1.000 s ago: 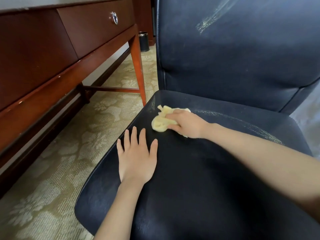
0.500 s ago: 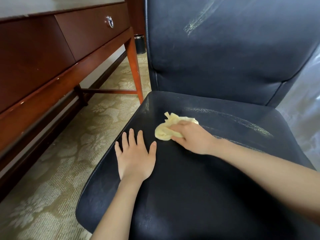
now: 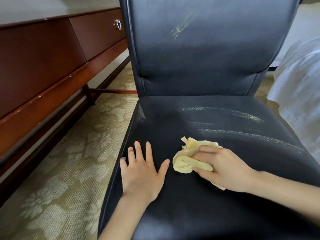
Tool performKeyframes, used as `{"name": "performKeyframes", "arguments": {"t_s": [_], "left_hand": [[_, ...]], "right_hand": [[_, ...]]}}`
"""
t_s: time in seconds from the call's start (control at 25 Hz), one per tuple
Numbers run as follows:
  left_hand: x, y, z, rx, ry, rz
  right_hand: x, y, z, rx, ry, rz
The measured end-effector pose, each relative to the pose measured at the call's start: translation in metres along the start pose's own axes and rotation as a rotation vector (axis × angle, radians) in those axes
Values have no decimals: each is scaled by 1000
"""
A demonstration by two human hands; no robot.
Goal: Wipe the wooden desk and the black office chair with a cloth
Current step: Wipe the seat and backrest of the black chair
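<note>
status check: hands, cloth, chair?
Left hand flat on black chair seat. Right hand grips yellow cloth on seat. Pale streaks behind cloth. Nothing in the way.

One black chair (image 3: 199, 58), one wooden desk (image 3: 43, 66), one yellow cloth (image 3: 187, 160), two hands: left (image 3: 142, 175), right (image 3: 223, 168).

Landmark: chair seat (image 3: 216, 213). Its rear half and right side lie bare, passable up to the upright backrest (image 3: 199, 49), which walls off the rear. The left hand (image 3: 142, 177) lies flat at the seat's left edge; just beside it the right hand (image 3: 223, 170) grips a bunched cloth (image 3: 188, 160). Left of the seat, a carpet strip (image 3: 69, 161) runs open, bounded by the desk (image 3: 43, 58). White bedding (image 3: 301, 94) crowds the seat's right.
</note>
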State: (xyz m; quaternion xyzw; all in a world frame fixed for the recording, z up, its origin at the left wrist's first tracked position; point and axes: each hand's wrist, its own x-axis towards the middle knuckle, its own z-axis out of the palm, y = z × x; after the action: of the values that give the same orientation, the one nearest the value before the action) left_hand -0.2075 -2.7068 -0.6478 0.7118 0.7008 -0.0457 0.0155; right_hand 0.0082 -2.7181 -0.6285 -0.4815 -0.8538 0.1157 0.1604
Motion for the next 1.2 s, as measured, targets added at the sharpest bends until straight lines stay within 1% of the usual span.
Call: {"name": "performKeyframes", "arguments": {"t_s": [0.08, 0.12, 0.2, 0.24, 0.28, 0.32, 0.4, 0.52, 0.56, 0.64, 0.72, 0.84, 1.0, 1.08, 1.12, 1.2], "left_hand": [[-9, -7, -7, -16, 10, 48], [-10, -13, -12, -84, 6, 62], [-9, -27, -24, -348, 18, 48], [-7, -33, -27, -501, 57, 16], [-4, -38, -27, -596, 111, -23], [-2, -41, -24, -603, 162, -65], [4, -39, -13, -562, 202, -165], [10, -31, 5, -661, 169, -291], [11, -29, 10, -714, 167, -317], [10, -28, 18, -783, 199, -340], [8, -28, 23, -824, 243, -341], [9, -30, 27, -900, 248, -314], [9, -32, 29, -996, 239, -285], [8, -32, 29, -1024, 235, -297], [8, -32, 29, -1031, 236, -305], [8, -34, 29, -1032, 251, -321]], "right_hand": [[6, -2, 2, -6, 30, -3], [9, -4, 3, -9, 28, -17], [16, -9, 6, -18, 11, -58], [21, -13, 7, -27, 4, -88], [25, -17, 9, -41, 9, -125], [31, -22, 12, -55, 22, -167], [46, -29, 18, -75, 33, -250], [79, -33, 30, -126, -2, -335], [92, -33, 34, -149, 6, -335], [120, -31, 40, -177, 21, -268], [149, -29, 46, -170, 30, -186], [197, -31, 54, -172, 83, -128], [251, -33, 68, -349, 79, 13], [266, -33, 73, -370, 67, 83], [269, -34, 75, -350, 62, 84], [264, -38, 74, -322, 42, -23]]}}
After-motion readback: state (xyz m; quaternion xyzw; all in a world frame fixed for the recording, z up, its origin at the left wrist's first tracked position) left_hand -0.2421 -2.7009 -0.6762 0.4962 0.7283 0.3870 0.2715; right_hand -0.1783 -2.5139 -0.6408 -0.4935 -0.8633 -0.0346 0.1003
